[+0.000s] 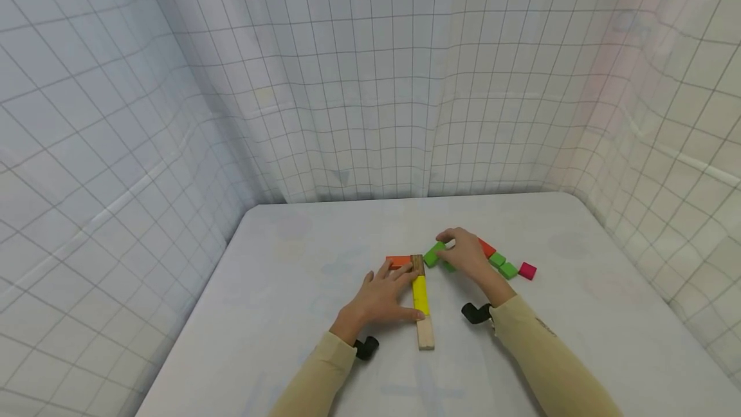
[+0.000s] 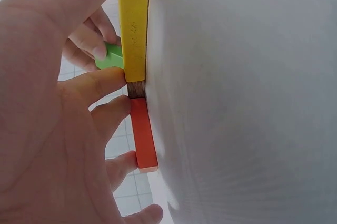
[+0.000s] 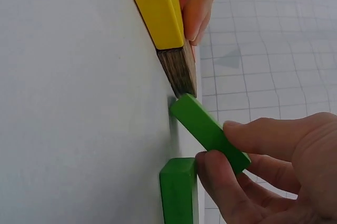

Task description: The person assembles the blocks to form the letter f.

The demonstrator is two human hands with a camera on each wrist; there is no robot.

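Observation:
In the head view, a row of blocks runs toward the person: a dark brown block [image 1: 417, 262], a yellow block [image 1: 420, 295] and a pale wooden block [image 1: 425, 334]. Left of the brown one lies an orange block [image 1: 397, 259]. My left hand [image 1: 379, 298] rests over the row with fingers spread, fingertips at the orange and brown blocks, thumb at the yellow block's near end. Between thumb and fingers, my right hand [image 1: 467, 255] pinches a green block [image 3: 208, 129], whose far end meets the brown block's corner. Another green block [image 3: 178, 187] lies just below that hand.
Right of the right hand lie a red-orange block [image 1: 486, 248], small green blocks [image 1: 508, 270] and a crimson block [image 1: 527, 270]. White table [image 1: 301, 275] spreads around them. Grid-patterned white sheets [image 1: 359, 82] enclose the back and both sides.

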